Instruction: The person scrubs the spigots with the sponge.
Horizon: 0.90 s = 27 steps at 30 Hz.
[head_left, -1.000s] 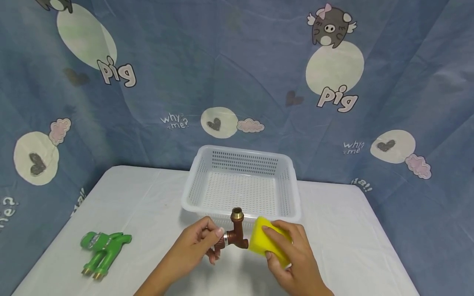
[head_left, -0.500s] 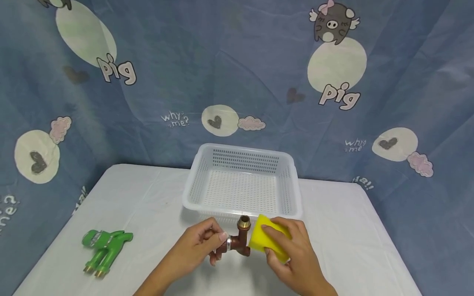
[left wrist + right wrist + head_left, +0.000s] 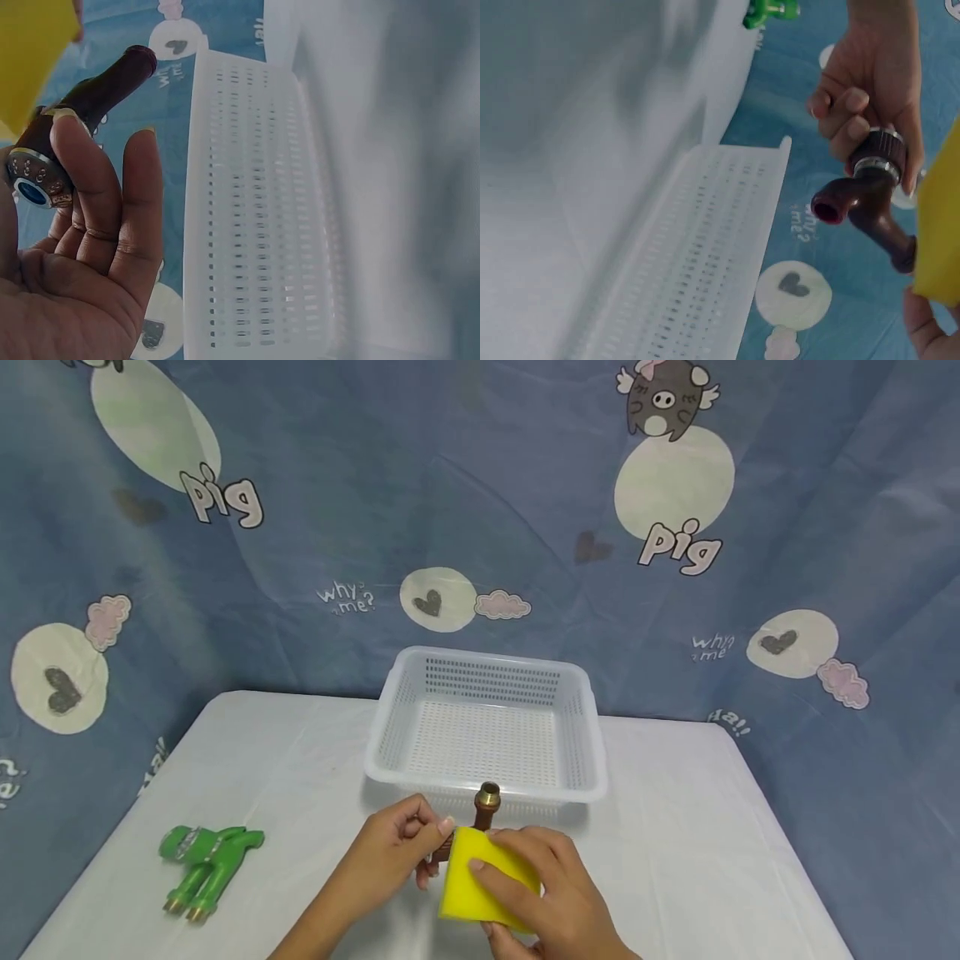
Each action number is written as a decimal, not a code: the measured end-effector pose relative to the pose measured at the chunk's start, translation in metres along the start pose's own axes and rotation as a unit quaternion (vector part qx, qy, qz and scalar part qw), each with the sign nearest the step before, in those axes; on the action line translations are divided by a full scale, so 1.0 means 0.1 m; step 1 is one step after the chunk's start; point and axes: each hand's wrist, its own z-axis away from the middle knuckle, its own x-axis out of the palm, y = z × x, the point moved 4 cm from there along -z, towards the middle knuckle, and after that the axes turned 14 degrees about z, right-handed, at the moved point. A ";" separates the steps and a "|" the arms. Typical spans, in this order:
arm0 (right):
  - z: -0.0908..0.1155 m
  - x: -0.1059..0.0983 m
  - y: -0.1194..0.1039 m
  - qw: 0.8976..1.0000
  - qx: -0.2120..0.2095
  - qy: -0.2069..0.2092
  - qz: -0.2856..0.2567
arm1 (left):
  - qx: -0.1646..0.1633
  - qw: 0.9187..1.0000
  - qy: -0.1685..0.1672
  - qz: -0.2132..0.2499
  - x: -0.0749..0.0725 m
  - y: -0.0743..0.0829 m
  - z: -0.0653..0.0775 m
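Note:
My left hand [image 3: 386, 856] pinches a brown tap [image 3: 483, 817] by its ridged knob, thumb on one side and fingers on the other. The tap is held over the white table, its brass-ended pipe pointing up. In the left wrist view a blue disc [image 3: 34, 193] shows on the end of the knob. A yellow sponge [image 3: 465, 900] is in the grip of my right hand [image 3: 566, 893]; it overlaps the tap's body and hides most of it in the head view. From the right wrist, the tap's spout opening [image 3: 829, 210] faces the camera, with the sponge's edge close by the pipe end.
Behind the hands stands a white perforated plastic basket [image 3: 487, 660] with nothing in it. A green two-outlet tap [image 3: 217, 868] lies on the table [image 3: 300, 760] at the left. A blue cloth with pig prints [image 3: 525, 485] hangs beyond the table's back edge.
My right hand has moved the sponge leftward, from beside the tap to in front of its body. The left hand keeps its hold on the tap, which has tilted slightly.

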 end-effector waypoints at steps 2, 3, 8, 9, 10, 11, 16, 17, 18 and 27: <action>0.00 0.05 0.04 1.000 0.002 -0.012 -0.013 | -0.002 1.000 -0.005 0.003 0.01 0.00 0.00; 0.00 0.07 0.06 1.000 0.007 -0.019 -0.021 | -0.001 1.000 -0.007 0.005 0.01 0.00 0.01; 0.09 0.09 0.16 0.997 0.036 -0.045 -0.059 | 0.007 1.000 -0.015 0.006 0.01 0.03 0.01; 0.10 0.09 0.19 0.996 0.042 -0.043 -0.071 | 0.009 1.000 -0.014 0.004 0.00 0.03 0.01; 0.12 0.09 0.22 0.995 0.048 -0.040 -0.081 | 0.011 1.000 -0.015 0.001 0.00 0.04 0.01; 0.13 0.08 0.25 0.994 0.054 -0.034 -0.091 | 0.013 1.000 -0.017 -0.001 -0.01 0.04 0.01; 0.20 0.04 0.39 0.991 0.100 -0.014 -0.088 | 0.021 0.999 -0.031 0.001 -0.01 0.04 0.01; 0.21 0.03 0.40 0.991 0.106 -0.012 -0.084 | 0.022 0.999 -0.033 0.003 -0.01 0.04 0.01; 0.21 0.01 0.40 0.991 0.109 -0.008 -0.082 | 0.024 0.999 -0.034 0.006 -0.01 0.04 0.00; 0.05 -0.06 0.23 0.993 0.045 0.044 -0.099 | 0.022 0.999 -0.026 0.023 -0.01 0.03 -0.02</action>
